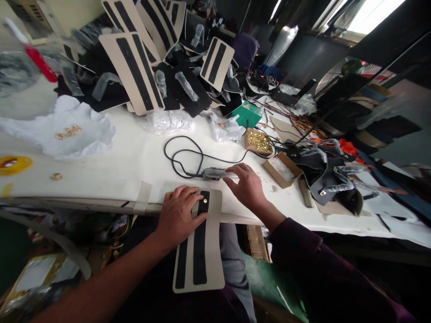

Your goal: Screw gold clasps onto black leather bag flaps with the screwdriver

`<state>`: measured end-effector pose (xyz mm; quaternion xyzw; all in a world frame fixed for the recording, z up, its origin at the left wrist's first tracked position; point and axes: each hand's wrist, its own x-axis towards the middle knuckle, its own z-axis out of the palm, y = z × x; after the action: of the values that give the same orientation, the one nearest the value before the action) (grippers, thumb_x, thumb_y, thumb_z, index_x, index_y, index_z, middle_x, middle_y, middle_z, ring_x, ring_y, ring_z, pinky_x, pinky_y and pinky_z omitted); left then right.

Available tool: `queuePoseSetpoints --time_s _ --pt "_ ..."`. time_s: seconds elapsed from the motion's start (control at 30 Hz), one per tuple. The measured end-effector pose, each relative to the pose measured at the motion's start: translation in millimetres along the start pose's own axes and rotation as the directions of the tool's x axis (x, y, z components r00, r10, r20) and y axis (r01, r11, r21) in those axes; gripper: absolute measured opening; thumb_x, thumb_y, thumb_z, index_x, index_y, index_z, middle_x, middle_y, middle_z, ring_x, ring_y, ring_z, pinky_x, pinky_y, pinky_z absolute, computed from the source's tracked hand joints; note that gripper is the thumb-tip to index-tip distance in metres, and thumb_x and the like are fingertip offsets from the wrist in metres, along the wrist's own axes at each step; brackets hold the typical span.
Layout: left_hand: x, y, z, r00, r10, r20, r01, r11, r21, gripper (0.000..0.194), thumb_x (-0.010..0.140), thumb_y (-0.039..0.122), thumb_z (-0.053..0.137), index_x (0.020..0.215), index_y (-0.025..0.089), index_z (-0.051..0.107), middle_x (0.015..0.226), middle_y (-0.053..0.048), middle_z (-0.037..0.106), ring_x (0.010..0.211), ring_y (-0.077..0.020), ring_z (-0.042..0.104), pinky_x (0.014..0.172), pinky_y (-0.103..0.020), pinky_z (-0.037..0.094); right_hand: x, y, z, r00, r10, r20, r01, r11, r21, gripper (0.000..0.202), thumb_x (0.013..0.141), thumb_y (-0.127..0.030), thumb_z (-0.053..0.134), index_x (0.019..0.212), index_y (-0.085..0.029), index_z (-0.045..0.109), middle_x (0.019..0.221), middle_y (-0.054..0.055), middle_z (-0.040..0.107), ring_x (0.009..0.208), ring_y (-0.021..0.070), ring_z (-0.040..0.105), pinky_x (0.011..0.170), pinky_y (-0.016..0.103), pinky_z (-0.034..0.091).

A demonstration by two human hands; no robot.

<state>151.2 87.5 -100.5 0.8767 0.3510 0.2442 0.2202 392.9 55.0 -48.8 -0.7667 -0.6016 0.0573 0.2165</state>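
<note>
A beige panel [213, 251] with two black strips extends past the table's front edge toward my lap. My left hand [180, 215] lies over its upper left part, fingers across the top and thumb on a strip, holding it. A small round gold stud [205, 201] shows in the strip beside my fingers. Just beyond the panel, a grey corded hand tool [213, 173] lies on the white tabletop, its exact kind unclear. My right hand [247, 184] has its thumb and fingers closed around the tool's right end, partly hiding it.
A black cord [183, 150] loops behind the tool. Small gold parts fill an open box [258, 141]; a second cardboard box [282, 170] stands right of my hand. Similar panels [133, 74] are heaped at the back. White crumpled wrapping [84, 128] and a yellow roll [14, 165] lie left.
</note>
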Motion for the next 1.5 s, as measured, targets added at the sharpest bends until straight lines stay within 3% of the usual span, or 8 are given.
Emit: queuePoseSetpoints --time_s 0.1,0.23,0.4,0.47,0.53,0.6,0.67,1.5 --pt "0.2 0.5 0.1 1.0 -0.005 0.0 0.005 1.0 -0.002 0.041 0.076 0.033 0.088 0.114 0.028 0.072 0.137 -0.004 0.071 0.13 -0.0343 0.058 0.1 -0.053 0.046 11.3 15.7 0.4 0.987 -0.134 0.088 0.153 0.952 -0.265 0.039 0.092 -0.036 0.075 0.128 -0.022 0.071 0.128 0.014 0.071 0.12 0.0348 0.061 0.1 0.047 0.045" --pt "0.5 1.1 0.5 1.0 -0.019 0.002 0.019 1.0 -0.003 0.041 0.077 0.032 0.087 0.115 0.028 0.072 0.137 -0.003 0.071 0.13 -0.0332 0.057 0.102 -0.052 0.045 23.7 25.3 2.7 0.955 -0.149 0.258 0.228 0.923 -0.311 0.037 0.098 -0.033 0.068 0.132 -0.02 0.067 0.121 0.015 0.072 0.113 0.0336 0.064 0.098 0.046 0.044" --pt "1.1 1.4 -0.5 1.0 -0.013 0.027 0.013 1.0 0.003 0.042 0.079 0.035 0.086 0.119 0.03 0.073 0.138 -0.004 0.07 0.13 -0.0335 0.057 0.101 -0.052 0.045 22.3 9.4 -18.3 0.992 -0.073 0.099 0.058 0.987 0.153 0.037 0.102 -0.04 0.056 0.132 -0.019 0.062 0.113 0.013 0.07 0.097 0.0265 0.065 0.084 0.037 0.05" --pt "1.2 1.1 -0.8 1.0 -0.012 0.029 0.012 1.0 0.007 0.041 0.079 0.036 0.086 0.118 0.031 0.073 0.138 -0.004 0.07 0.13 -0.0336 0.056 0.1 -0.052 0.045 17.2 -7.3 -25.8 0.998 0.037 0.046 -0.056 0.848 0.527 0.037 0.102 -0.05 0.052 0.122 -0.021 0.062 0.102 0.008 0.07 0.087 0.0227 0.065 0.075 0.033 0.052" --pt "1.1 0.6 -0.9 0.999 -0.013 0.029 0.013 1.0 0.011 0.041 0.079 0.037 0.086 0.118 0.031 0.074 0.139 -0.004 0.07 0.13 -0.0336 0.056 0.1 -0.053 0.045 10.7 -27.6 -26.4 0.988 0.154 0.018 -0.107 0.59 0.8 0.038 0.098 -0.058 0.052 0.108 -0.022 0.06 0.092 0.005 0.067 0.077 0.0192 0.064 0.067 0.031 0.052" --pt "1.1 0.1 -0.8 0.999 -0.013 0.033 0.012 1.0 0.012 0.043 0.079 0.038 0.087 0.119 0.031 0.074 0.139 -0.004 0.07 0.13 -0.0335 0.056 0.101 -0.053 0.045 3.4 -47.6 -20.1 0.963 0.268 -0.03 -0.082 0.4 0.913 0.039 0.092 -0.061 0.059 0.093 -0.022 0.058 0.081 0.003 0.062 0.064 0.016 0.059 0.057 0.029 0.051" --pt "1.0 0.0 -0.8 0.999 -0.012 0.035 0.011 1.0 0.016 0.043 0.079 0.038 0.087 0.12 0.031 0.074 0.14 -0.003 0.069 0.13 -0.0336 0.056 0.101 -0.053 0.045 -4.1 -63.1 -10.3 0.936 0.343 -0.075 -0.045 0.331 0.942 0.041 0.085 -0.061 0.07 0.081 -0.023 0.056 0.069 0.0 0.058 0.054 0.0139 0.054 0.049 0.028 0.048" --pt "1.2 -0.7 -1.1 0.999 0.0 0.051 -0.002 0.999 0.033 0.043 0.081 0.04 0.085 0.121 0.03 0.071 0.14 -0.006 0.068 0.131 -0.0352 0.055 0.099 -0.053 0.044 -16.0 -90.8 32.5 0.956 0.253 -0.147 0.028 0.422 0.906 0.044 0.083 -0.053 0.082 0.067 -0.021 0.056 0.058 -0.003 0.056 0.052 0.0125 0.051 0.051 0.028 0.043"
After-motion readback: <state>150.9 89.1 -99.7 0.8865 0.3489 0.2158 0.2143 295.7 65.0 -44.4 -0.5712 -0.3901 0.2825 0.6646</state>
